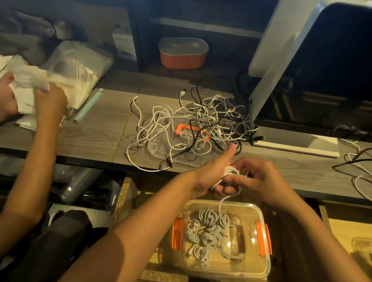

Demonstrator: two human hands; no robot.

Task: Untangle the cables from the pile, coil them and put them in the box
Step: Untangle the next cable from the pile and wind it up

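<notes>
A tangled pile of white and black cables [193, 123] lies on the grey desk, on top of a clear lid [158, 148] with orange clips. Below the desk edge, my left hand [209, 175] grips a small coil of white cable [230, 171], thumb raised. My right hand [261, 181] pinches the same cable at the coil. A loose tail of the cable hangs down into the clear box [264, 267] with orange latches. Several coiled white cables lie in that box.
Another person's hands [29, 99] handle white paper at the left, beside a plastic bag [80, 67] and a teal strip [88, 105]. A monitor [340, 63] stands at the right on a white base [295, 142]. More loose cables [365, 171] trail at the far right. An orange container [182, 52] sits on the back shelf.
</notes>
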